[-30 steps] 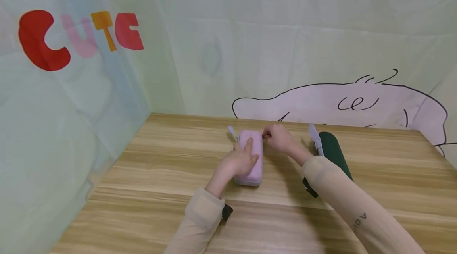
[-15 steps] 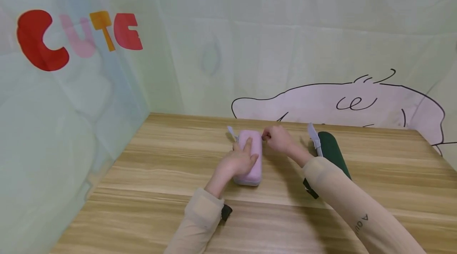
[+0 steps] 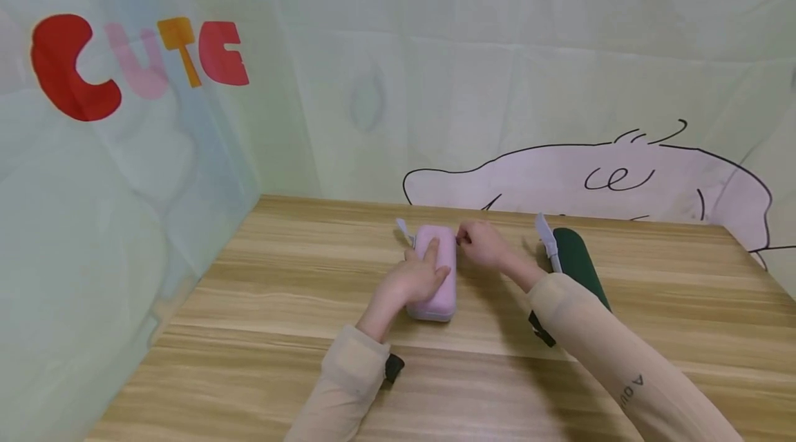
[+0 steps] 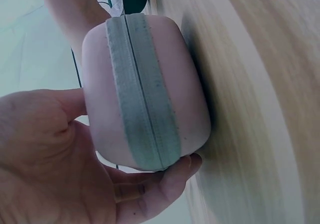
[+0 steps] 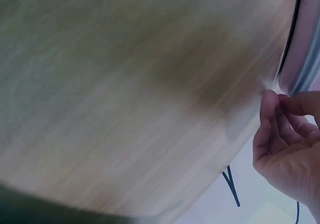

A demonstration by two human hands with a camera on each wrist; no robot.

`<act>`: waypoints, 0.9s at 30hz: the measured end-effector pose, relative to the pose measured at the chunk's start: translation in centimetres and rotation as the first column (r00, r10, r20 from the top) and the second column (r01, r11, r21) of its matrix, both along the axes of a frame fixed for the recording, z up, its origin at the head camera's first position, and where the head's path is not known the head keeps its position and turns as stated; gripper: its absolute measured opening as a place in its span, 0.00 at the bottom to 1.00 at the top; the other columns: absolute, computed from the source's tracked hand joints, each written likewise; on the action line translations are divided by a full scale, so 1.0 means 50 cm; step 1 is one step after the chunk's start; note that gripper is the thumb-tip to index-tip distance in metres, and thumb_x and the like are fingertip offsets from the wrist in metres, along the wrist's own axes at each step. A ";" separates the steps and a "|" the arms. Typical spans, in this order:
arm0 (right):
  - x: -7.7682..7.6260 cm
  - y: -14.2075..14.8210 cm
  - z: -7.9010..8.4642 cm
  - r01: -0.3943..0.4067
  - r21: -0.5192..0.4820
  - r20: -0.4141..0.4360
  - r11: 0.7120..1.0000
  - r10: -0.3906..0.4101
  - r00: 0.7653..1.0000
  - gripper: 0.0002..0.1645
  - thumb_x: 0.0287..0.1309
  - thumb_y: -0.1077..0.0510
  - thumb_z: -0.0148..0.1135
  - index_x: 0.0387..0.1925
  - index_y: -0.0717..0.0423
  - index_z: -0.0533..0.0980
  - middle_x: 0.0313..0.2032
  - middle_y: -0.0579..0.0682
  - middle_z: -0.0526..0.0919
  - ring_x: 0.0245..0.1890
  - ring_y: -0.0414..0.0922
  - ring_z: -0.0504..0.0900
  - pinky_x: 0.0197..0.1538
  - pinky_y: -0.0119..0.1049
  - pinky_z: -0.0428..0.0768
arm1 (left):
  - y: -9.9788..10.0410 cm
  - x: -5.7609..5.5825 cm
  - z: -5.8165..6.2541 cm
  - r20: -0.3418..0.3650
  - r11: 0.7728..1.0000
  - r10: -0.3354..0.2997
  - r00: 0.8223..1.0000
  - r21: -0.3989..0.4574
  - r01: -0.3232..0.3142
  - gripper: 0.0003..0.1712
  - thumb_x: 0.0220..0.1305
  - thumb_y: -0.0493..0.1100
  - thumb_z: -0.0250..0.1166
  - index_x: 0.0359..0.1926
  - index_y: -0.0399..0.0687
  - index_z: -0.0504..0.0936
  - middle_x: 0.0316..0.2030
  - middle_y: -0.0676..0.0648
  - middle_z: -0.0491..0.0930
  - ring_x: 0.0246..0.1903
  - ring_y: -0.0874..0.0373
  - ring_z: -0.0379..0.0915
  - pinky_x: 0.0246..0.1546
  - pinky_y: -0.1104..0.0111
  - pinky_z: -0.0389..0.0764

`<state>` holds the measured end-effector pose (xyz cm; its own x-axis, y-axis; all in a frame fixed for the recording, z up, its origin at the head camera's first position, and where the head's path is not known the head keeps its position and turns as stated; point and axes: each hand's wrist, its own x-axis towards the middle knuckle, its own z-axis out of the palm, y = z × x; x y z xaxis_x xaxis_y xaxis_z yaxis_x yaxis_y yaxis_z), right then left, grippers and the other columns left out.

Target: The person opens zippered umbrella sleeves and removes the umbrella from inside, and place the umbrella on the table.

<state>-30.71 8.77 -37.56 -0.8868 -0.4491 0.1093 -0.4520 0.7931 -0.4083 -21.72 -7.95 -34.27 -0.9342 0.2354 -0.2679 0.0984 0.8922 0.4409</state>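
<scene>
In the head view a pink zippered pencil case (image 3: 441,297) lies lengthwise on the table. My left hand (image 3: 415,282) holds it, one finger stretched along its top and others round its left side. The left wrist view shows the case's near end, with a grey-green zipper band (image 4: 146,94), between those fingers. At the far right edge of the case is my right hand (image 3: 488,243). Thumb and forefinger (image 5: 295,103) pinch together at the grey zipper band (image 5: 306,74); the zipper pull between them is mostly hidden.
To the right, a dark green case (image 3: 580,262) with a grey strap (image 3: 547,235) lies partly under my right forearm. A short pale strap (image 3: 404,228) sticks out from the pink case's far left. Printed cloth (image 3: 348,83) hangs behind the wooden table (image 3: 267,304).
</scene>
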 end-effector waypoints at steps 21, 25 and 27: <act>0.017 0.002 -0.001 0.068 -0.092 0.064 0.993 -0.062 0.996 0.05 0.59 0.65 0.56 0.33 0.62 0.77 0.27 0.54 0.80 0.26 0.44 0.73 0.30 0.32 0.70 | -0.001 0.001 0.006 0.011 1.000 -0.009 1.000 0.011 0.008 0.38 0.75 0.56 0.42 0.77 0.49 0.40 0.67 0.21 0.54 0.45 0.39 0.74 0.47 0.50 0.77; 0.020 0.004 -0.004 0.066 -0.112 0.056 0.991 -0.060 0.997 0.04 0.59 0.65 0.56 0.32 0.62 0.76 0.26 0.53 0.79 0.26 0.43 0.72 0.30 0.31 0.69 | -0.001 0.001 0.005 0.015 1.000 -0.011 1.000 0.016 0.011 0.38 0.75 0.56 0.42 0.77 0.48 0.40 0.67 0.21 0.52 0.47 0.38 0.74 0.48 0.49 0.76; 0.021 0.005 -0.006 0.065 -0.117 0.055 0.991 -0.059 0.997 0.04 0.60 0.65 0.56 0.31 0.63 0.76 0.26 0.53 0.78 0.26 0.43 0.72 0.29 0.31 0.69 | 0.000 0.001 0.005 0.012 1.000 -0.013 1.000 0.012 0.013 0.38 0.75 0.56 0.42 0.77 0.48 0.40 0.68 0.21 0.51 0.50 0.37 0.74 0.50 0.48 0.76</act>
